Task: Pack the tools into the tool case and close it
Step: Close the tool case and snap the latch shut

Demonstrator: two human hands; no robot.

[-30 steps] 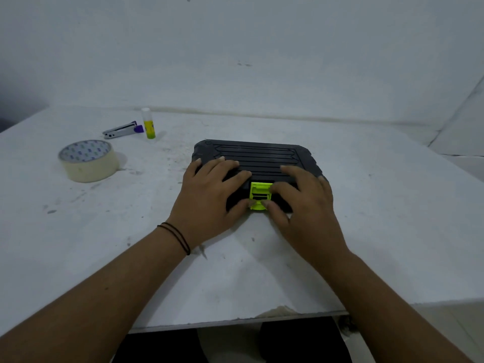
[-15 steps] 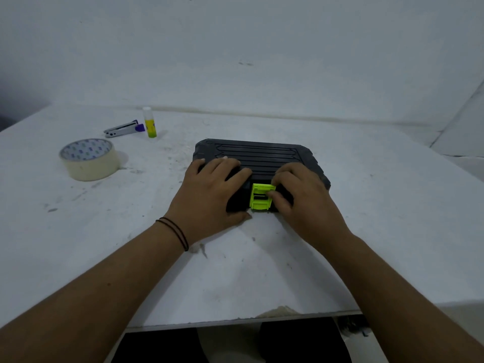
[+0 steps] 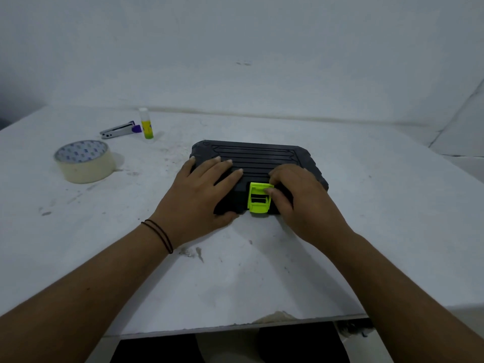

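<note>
We take this for a plain workroom or makeshift craft corner — bare whitish walls point(image 3: 235, 48) meet a scuffed white table point(image 3: 366, 231), and on it lie a roll of tape point(image 3: 84, 161), a glue stick point(image 3: 146, 123) and a stapler point(image 3: 118, 129) — office odds and ends.

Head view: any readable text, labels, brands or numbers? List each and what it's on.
None can be read.
Beige roll of tape: small blue marks repeat on the inner liner, too small and blurred to read.
Yellow-and-white glue stick: a yellow label, print illegible.
Black ribbed plastic tool case and its lime-green latch: no text visible.
Silver stapler with purple end: no text visible.
</note>
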